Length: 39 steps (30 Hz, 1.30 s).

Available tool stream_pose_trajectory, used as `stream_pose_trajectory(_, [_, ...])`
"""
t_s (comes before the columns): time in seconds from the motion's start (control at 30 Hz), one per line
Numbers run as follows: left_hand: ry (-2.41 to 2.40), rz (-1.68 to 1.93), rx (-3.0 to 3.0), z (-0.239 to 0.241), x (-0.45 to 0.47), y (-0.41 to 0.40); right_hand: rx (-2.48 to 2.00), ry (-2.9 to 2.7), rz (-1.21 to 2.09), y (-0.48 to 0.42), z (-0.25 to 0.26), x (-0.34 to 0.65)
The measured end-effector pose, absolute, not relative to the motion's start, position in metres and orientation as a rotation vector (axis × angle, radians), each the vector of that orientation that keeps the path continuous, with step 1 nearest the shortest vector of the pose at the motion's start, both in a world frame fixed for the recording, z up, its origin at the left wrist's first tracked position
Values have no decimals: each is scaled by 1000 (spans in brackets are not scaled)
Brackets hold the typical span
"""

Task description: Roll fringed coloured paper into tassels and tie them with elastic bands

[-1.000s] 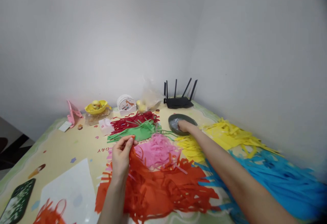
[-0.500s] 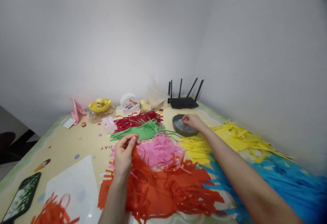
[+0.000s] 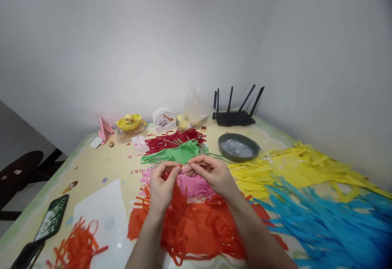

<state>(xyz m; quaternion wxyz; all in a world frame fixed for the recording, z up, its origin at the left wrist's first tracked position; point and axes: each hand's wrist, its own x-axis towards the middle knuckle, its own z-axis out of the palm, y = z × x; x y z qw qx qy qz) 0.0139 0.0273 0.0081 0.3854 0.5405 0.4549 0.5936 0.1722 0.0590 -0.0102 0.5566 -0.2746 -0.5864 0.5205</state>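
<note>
My left hand [image 3: 163,185] is closed in a pinch on the top of an orange paper tassel [image 3: 177,205], whose strips hang below the fingers. Fingertip to fingertip with it, my right hand [image 3: 214,175] is also pinched; whatever small thing it holds is too small to make out. Beneath both hands lies orange fringed paper [image 3: 203,228], with pink fringed paper [image 3: 194,185] partly hidden behind them. Beyond my right hand stands a dark bowl [image 3: 226,153] containing small clear pieces [image 3: 237,148].
Green [image 3: 179,153], dark red [image 3: 171,143], yellow [image 3: 294,167] and blue fringed paper [image 3: 324,216] cover the table. Left are a white sheet [image 3: 104,203], loose orange strips [image 3: 79,244] and a phone [image 3: 52,216]. A black router [image 3: 234,117] and yellow dish [image 3: 130,125] stand at the back.
My right hand has left the bowl and come over to my left hand, so their fingertips meet. My left hand keeps its pinch on the orange tassel. The view has shifted slightly.
</note>
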Motion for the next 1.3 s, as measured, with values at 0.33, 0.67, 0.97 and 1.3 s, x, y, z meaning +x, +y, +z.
stream_pose_trajectory(0.33, [1320, 1563, 1700, 13, 17, 13, -583, -1296, 1377, 45, 1, 165])
stream_pose_trajectory(0.67, [1357, 1649, 1750, 14, 18, 7, -641, -1296, 1397, 39, 2, 164])
stream_pose_trajectory(0.97, [1330, 1516, 1849, 13, 17, 9, -655, -1259, 1442, 42, 6, 167])
stream_pose_trajectory(1.3, [1414, 1411, 1928, 15, 10, 13, -686, -1351, 1341, 44, 1, 162])
